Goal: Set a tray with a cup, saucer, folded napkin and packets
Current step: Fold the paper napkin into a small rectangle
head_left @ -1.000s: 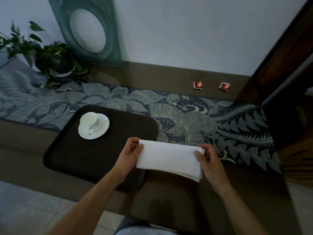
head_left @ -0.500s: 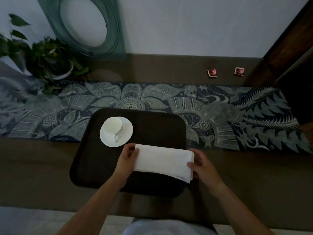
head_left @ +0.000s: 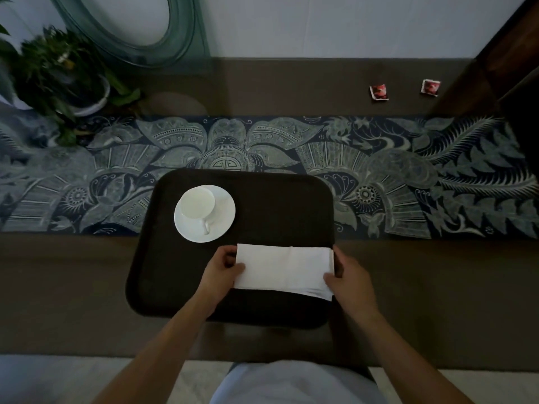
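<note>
A dark brown tray [head_left: 280,199] lies on the table in front of me. On its far left part a white cup [head_left: 196,203] stands on a white saucer [head_left: 221,220]. A folded white napkin [head_left: 284,268] is over the tray's near right part. My left hand [head_left: 221,271] pinches its left end and my right hand [head_left: 350,279] pinches its right end. Whether the napkin rests flat on the tray, I cannot tell. Two red packets [head_left: 379,92] [head_left: 430,87] lie on the bare table at the far right.
A patterned blue-grey runner [head_left: 408,176] crosses the table under the tray's far edge. A potted plant [head_left: 62,74] stands at the far left beside an oval green-framed mirror [head_left: 140,30] leaning on the wall. A dark wooden edge [head_left: 507,48] rises at the right.
Both hands have carried the napkin leftward from beside the tray to over its near right part. The view has swung to look straight down on the tray.
</note>
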Motion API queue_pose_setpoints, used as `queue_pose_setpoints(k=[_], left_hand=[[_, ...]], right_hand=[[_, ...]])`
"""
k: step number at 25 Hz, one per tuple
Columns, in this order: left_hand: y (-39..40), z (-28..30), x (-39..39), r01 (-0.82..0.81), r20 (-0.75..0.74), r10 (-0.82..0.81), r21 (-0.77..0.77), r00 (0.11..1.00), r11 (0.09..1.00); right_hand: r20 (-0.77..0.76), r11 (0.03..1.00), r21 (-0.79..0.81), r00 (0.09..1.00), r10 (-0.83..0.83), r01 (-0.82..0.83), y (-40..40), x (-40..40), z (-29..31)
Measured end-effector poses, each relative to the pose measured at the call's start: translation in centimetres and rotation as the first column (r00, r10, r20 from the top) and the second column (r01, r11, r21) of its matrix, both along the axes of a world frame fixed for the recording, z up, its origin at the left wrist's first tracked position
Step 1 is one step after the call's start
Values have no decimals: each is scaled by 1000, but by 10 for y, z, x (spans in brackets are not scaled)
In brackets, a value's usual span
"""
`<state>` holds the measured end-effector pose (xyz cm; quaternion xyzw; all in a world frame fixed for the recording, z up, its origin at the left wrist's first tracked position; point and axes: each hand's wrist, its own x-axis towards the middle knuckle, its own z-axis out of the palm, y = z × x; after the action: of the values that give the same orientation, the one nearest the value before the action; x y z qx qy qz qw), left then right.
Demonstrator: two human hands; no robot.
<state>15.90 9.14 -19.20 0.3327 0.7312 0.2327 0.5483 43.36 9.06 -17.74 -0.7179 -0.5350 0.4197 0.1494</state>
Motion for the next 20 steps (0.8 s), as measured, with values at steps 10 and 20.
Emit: queue_pose_setpoints(k=[10, 20], left_hand=[[-4, -4, 13, 266, -346, -258, -27, 902, 964], [15, 21, 32, 571, -700, -421, -24, 577, 821]], right_hand=[[132, 1000, 14, 991, -8, 6, -9, 5, -4], [265, 990, 5, 955, 137, -143, 15, 38, 1]])
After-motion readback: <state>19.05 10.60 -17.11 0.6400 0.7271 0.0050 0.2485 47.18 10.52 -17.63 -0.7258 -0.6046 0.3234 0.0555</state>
